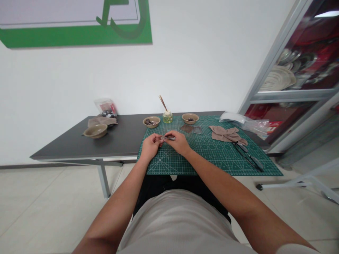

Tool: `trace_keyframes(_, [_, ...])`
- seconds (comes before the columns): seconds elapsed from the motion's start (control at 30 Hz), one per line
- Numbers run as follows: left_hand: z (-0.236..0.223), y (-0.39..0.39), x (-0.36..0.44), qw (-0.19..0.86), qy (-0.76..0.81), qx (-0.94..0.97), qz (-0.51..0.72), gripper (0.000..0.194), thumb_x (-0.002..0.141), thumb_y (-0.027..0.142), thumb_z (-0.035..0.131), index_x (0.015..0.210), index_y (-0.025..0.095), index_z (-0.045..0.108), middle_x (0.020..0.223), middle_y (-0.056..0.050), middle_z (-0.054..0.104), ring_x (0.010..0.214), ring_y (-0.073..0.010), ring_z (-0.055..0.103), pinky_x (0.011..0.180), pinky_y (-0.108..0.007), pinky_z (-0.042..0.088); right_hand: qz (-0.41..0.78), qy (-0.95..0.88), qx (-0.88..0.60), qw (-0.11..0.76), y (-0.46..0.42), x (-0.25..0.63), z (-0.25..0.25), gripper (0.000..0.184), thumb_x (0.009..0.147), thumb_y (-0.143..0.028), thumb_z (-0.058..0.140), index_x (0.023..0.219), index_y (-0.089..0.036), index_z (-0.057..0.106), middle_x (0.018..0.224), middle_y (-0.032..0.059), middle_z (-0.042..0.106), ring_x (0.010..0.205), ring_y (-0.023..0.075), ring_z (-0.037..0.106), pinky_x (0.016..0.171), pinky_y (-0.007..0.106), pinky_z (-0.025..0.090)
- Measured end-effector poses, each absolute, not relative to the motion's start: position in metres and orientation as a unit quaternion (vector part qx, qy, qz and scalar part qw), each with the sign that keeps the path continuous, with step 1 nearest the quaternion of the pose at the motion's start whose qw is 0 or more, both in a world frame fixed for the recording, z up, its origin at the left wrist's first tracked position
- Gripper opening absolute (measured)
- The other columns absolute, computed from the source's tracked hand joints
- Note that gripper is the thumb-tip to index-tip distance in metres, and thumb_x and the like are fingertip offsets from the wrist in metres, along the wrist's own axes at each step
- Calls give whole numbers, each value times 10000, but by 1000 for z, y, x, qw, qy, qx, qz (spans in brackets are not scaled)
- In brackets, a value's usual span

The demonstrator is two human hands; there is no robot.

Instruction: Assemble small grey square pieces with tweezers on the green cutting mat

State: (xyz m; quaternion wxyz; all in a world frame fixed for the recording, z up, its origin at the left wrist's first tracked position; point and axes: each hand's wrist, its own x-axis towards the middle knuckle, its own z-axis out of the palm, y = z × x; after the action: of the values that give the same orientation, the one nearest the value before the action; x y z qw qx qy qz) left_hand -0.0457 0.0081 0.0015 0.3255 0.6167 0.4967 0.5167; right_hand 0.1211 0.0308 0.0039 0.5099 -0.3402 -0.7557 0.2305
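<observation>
Over the green cutting mat (169, 162), my left hand (150, 145) and my right hand (178, 141) meet with fingertips pinched on a small grey-brown piece of cloth (169, 137). Its exact shape is partly hidden by the fingers. Just beyond my right hand lie a flat brown square of cloth (187, 128) and a greyish, sheer-looking one (197, 130). Behind my hands, a tan bowl (151, 122) holds dark lumps. Another tan bowl (190, 119) to the right has a few small dark pieces in it.
A glass jar with sticks (167, 116) stands between the bowls. On the right lie a crumpled brown cloth (225, 134), black-handled scissors (247, 157) and a clear plastic bag (243, 121). A third bowl (95, 131) and a plastic packet (106, 106) sit on the dark table (122, 141).
</observation>
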Motion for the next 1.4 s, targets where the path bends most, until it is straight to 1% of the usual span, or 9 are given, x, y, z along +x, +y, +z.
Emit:
trace_keyframes(0.17, [-2,10,-47,295,509,631,506,151,733,246,622,863,187,671,608,23,607,573,-138,561,590,-256,444,236,-749,-349,511,30,121,4,96,765,-242,719,851,-205,699,854,23,721,799,172,671,781,305,524])
trace_keyframes(0.43, [-1,10,-47,315,498,626,511,145,724,218,614,857,194,664,659,17,627,605,-140,574,615,-260,461,240,-753,-338,512,30,122,5,122,765,-255,717,876,-205,701,857,21,721,795,172,673,784,305,524])
trace_keyframes(0.6, [1,8,-45,285,513,637,500,131,744,211,607,857,195,672,650,20,625,600,-141,565,606,-260,444,243,-741,-344,523,30,122,4,106,758,-249,721,850,-202,698,822,15,718,764,168,671,767,297,524])
trace_keyframes(0.7, [4,6,-45,267,521,641,497,123,745,209,616,851,194,676,696,10,651,635,-148,576,634,-267,449,257,-726,-346,535,31,122,2,107,763,-261,712,849,-201,694,811,11,714,751,163,669,762,294,530])
trace_keyframes(0.83, [8,4,-44,227,530,652,493,129,749,237,644,866,192,675,778,-7,674,706,-159,592,703,-283,456,277,-705,-345,554,33,122,1,137,760,-275,705,867,-193,684,823,19,711,760,168,672,749,293,533])
trace_keyframes(0.97, [9,2,-43,201,533,657,494,154,779,317,643,852,182,637,735,1,629,665,-144,552,660,-271,435,304,-692,-330,566,35,121,-1,144,746,-242,691,878,-187,673,830,19,705,769,167,675,739,285,531])
trace_keyframes(1.07, [10,1,-42,215,525,657,496,167,776,332,642,840,179,618,706,17,605,639,-129,538,633,-254,432,304,-693,-317,572,37,122,-2,116,739,-228,681,847,-184,677,841,25,693,780,168,663,749,291,522])
trace_keyframes(1.17, [9,1,-43,234,515,652,504,177,766,314,643,880,180,629,730,18,627,668,-130,572,661,-251,460,299,-703,-298,573,38,124,-2,101,739,-230,685,832,-191,687,853,26,686,808,172,645,778,301,506])
trace_keyframes(1.4, [5,4,-43,266,494,637,528,224,736,245,643,950,181,648,791,3,672,726,-140,626,733,-266,505,357,-679,-294,570,41,122,-1,147,762,-326,720,835,-204,681,817,5,692,776,160,640,764,291,505])
